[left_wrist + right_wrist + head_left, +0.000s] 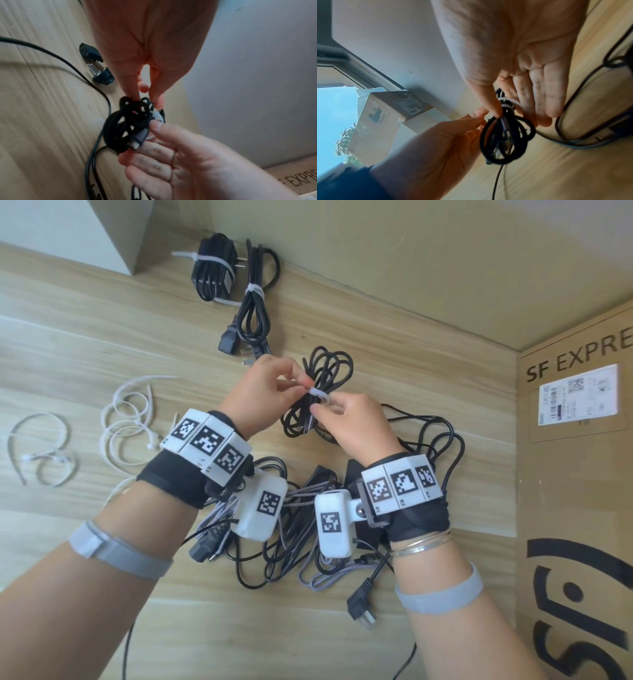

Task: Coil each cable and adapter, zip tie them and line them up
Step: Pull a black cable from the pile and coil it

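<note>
White nylon zip tie is encircling the coiled black cable at table centre. The left hand is pinching the tie's tail, presumably to tighten it, while the right hand is gripping the coil to keep its loops together. Two tied black bundles are lying at 12 o'clock; several spare white ties are lying at 9 o'clock.

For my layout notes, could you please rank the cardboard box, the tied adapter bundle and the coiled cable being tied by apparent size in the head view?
1. cardboard box
2. coiled cable and tied adapter bundle: look alike, unranked.
</note>
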Demonstrator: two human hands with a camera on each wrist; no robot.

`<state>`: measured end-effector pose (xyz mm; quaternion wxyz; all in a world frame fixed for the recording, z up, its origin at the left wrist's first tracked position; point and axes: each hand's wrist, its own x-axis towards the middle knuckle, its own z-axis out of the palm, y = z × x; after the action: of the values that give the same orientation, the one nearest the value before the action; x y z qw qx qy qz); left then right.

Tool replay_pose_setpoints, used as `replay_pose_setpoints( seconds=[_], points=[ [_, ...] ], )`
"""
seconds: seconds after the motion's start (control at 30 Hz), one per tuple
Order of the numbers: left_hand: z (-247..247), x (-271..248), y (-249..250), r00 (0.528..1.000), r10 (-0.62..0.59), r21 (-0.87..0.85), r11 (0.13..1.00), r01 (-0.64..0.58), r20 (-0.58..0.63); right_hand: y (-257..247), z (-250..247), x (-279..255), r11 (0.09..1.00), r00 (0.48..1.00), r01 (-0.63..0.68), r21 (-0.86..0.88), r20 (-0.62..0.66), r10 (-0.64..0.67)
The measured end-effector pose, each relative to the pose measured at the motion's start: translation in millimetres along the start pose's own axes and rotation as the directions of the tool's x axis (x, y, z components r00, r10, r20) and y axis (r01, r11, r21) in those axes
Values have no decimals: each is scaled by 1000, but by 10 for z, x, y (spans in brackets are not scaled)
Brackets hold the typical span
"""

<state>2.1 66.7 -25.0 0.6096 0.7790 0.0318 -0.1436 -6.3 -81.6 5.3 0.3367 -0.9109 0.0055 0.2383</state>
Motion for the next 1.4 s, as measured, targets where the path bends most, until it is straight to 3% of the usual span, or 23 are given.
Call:
replay_pose_setpoints(
  seconds=[0.27, 0.37, 0.43, 0.53, 0.83, 1.03, 1.2, 1.4],
  points=[
    [14, 5, -86, 997, -30, -71, 997, 35, 72, 120, 106, 24, 980, 989, -145, 138, -20, 149],
    [-34, 37, -189, 996, -49, 104, 994, 41, 78, 175, 138, 50, 971, 987, -149, 186, -35, 158],
    [-39, 31, -247, 979, -102, 159, 984, 75, 175, 207, 150, 65, 965, 985, -157, 210, -36, 168],
    [-4, -14, -281, 938, -155, 99, 987, 130, 312, 230, 151, 80, 965, 989, -138, 223, -25, 147],
    [-77, 21, -271, 938, -82, -300, 935, 189, 336, 220, 81, 68, 982, 996, -79, 172, -19, 84],
    [-113, -8, -338, 912, -53, -356, 910, 211, 407, 245, 63, 74, 972, 999, -44, 230, -12, 48],
    [-83, -8, -321, 939, -27, -273, 954, 127, 343, 237, 132, 66, 970, 1000, -11, 243, 25, 5],
    [-74, -79, -328, 921, -65, -322, 925, 200, 385, 275, 240, 28, 930, 999, -15, 368, 45, -2]
  ],
)
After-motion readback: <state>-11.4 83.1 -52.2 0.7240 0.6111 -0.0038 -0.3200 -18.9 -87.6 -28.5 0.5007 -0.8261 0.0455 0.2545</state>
